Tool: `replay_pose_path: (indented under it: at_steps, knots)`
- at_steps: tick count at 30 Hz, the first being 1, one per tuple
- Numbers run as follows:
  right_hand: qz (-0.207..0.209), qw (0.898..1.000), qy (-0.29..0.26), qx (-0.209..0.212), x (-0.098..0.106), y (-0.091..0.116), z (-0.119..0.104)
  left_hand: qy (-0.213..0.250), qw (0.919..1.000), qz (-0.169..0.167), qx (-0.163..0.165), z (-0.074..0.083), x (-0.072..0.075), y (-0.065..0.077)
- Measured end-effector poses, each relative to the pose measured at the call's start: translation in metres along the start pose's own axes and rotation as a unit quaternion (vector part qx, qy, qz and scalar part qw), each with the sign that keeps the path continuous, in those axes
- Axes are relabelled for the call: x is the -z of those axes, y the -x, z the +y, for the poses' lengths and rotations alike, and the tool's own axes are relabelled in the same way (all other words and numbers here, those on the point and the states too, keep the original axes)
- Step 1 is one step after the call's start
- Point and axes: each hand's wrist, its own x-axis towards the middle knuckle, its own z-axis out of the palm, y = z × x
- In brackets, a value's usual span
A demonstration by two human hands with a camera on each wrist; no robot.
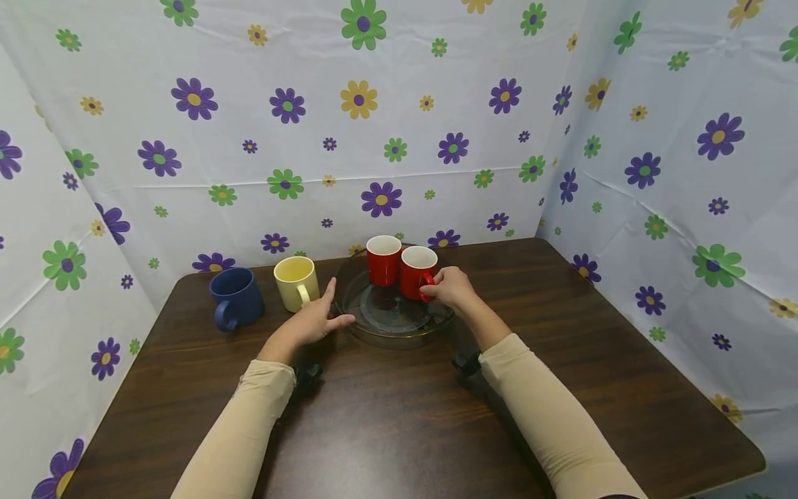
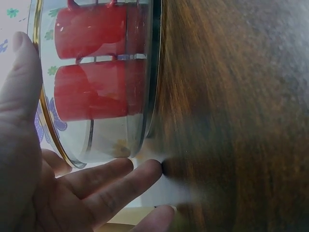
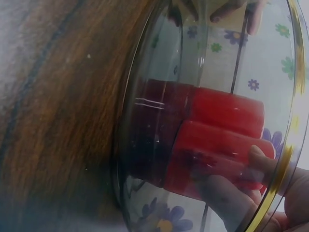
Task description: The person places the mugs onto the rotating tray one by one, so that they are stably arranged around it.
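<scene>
A round clear turntable organizer with a gold rim (image 1: 399, 336) stands toward the back of the table. Two red mugs are upright inside it: a left one (image 1: 382, 272) and a right one (image 1: 410, 281), close side by side. My right hand (image 1: 454, 287) reaches over the rim and pinches the handle of the right mug; through the clear wall, that mug (image 3: 217, 150) shows with fingers at it. My left hand (image 1: 312, 320) is at the organizer's left side, fingers extended and spread along the clear wall (image 2: 104, 145), holding no mug.
A yellow mug (image 1: 289, 294) stands just left of the organizer, close behind my left hand. Farther left is a dark blue mug (image 1: 246, 305). The dark wooden table (image 1: 374, 423) meets a flowered cloth backdrop (image 1: 324, 118) at the back and sides.
</scene>
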Motion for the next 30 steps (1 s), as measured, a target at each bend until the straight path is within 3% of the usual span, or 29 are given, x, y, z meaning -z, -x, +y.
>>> replay_pose_path:
  at_steps: [17, 30]
  knots:
    - [-0.015, 1.0, -0.018, -0.01, -0.0015, -0.002, -0.0051, 0.0, 1.0, 0.0, -0.004, -0.0003, -0.0005, 0.0004]
    - [-0.012, 1.0, -0.001, 0.005, -0.0035, -0.0077, -0.0053, 0.001, 1.0, 0.0, -0.003, 0.0, -0.0003, 0.0016]
